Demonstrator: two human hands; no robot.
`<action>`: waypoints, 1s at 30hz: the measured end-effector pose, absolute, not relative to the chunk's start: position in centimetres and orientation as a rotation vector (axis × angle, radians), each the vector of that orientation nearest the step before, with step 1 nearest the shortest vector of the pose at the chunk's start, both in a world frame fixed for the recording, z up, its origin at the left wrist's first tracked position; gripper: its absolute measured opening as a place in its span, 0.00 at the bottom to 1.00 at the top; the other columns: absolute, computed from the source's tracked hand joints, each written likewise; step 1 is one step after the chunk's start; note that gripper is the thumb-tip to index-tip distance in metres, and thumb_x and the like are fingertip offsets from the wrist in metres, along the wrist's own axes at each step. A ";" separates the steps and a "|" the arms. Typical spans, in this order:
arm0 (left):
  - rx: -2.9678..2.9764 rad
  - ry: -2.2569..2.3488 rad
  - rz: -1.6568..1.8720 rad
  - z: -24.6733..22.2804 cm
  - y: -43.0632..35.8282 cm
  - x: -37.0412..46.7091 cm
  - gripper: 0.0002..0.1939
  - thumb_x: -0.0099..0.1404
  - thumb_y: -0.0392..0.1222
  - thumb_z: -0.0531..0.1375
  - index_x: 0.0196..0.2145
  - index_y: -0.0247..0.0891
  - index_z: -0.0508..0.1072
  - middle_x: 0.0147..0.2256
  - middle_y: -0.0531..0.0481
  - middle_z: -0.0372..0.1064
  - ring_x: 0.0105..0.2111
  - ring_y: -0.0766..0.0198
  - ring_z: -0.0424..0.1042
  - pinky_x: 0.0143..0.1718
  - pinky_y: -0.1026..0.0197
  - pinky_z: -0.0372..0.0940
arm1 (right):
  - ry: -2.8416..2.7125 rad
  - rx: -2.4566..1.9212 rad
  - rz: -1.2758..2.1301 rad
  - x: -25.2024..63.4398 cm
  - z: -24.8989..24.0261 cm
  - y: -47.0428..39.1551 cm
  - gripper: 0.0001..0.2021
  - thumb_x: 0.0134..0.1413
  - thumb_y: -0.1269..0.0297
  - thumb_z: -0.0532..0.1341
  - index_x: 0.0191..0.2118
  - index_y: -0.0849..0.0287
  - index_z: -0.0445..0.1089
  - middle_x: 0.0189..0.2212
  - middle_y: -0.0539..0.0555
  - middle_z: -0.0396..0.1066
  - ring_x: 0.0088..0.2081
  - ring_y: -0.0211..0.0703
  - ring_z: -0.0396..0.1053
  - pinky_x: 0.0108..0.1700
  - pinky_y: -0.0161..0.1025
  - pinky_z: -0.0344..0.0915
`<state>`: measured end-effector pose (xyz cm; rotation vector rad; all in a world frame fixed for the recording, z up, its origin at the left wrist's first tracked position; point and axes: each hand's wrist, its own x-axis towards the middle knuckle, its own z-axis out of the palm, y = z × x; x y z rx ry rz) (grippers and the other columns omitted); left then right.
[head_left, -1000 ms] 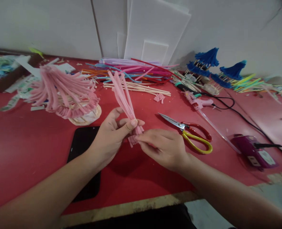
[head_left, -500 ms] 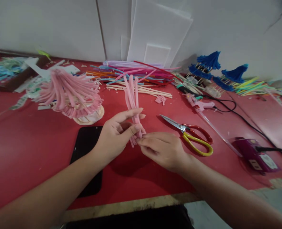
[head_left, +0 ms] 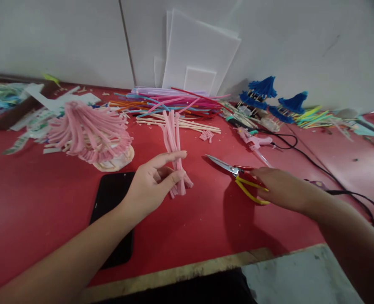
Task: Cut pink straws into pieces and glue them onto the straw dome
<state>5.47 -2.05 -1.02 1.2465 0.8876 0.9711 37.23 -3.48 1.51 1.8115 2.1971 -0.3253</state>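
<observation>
My left hand (head_left: 158, 177) pinches a bundle of pink fuzzy stems (head_left: 173, 135) near its lower end, in the middle of the view. The stems stand roughly upright, with short ends splayed below my fingers. To the right, my right hand (head_left: 266, 185) is at the red and yellow handles of the scissors (head_left: 228, 166), its fingers over the loops. The blades point up and to the left, towards the bundle. How firmly the fingers close on the handles is partly hidden.
A black phone (head_left: 112, 215) lies under my left forearm. Left of centre stands a pink fringed model (head_left: 88, 131). Coloured stems (head_left: 174, 99) lie along the back, blue models (head_left: 263, 88) behind on the right, near a pink glue gun (head_left: 255, 140) and black cable (head_left: 326, 169).
My right hand has left the bundle's lower end and moved right onto the scissors' handles. My left hand still holds the stems. The camera view has shifted slightly.
</observation>
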 end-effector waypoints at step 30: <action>1.375 0.709 0.624 -0.8 -2.7 5.6 0.20 0.63 0.35 0.60 0.54 0.37 0.70 0.21 0.56 0.70 0.22 0.69 0.74 0.30 0.67 0.67 | 2.233 1.353 -1.251 32.4 4.7 -2.4 0.23 0.53 0.38 0.56 0.28 0.57 0.58 0.25 0.46 0.56 0.27 0.35 0.52 0.29 0.35 0.48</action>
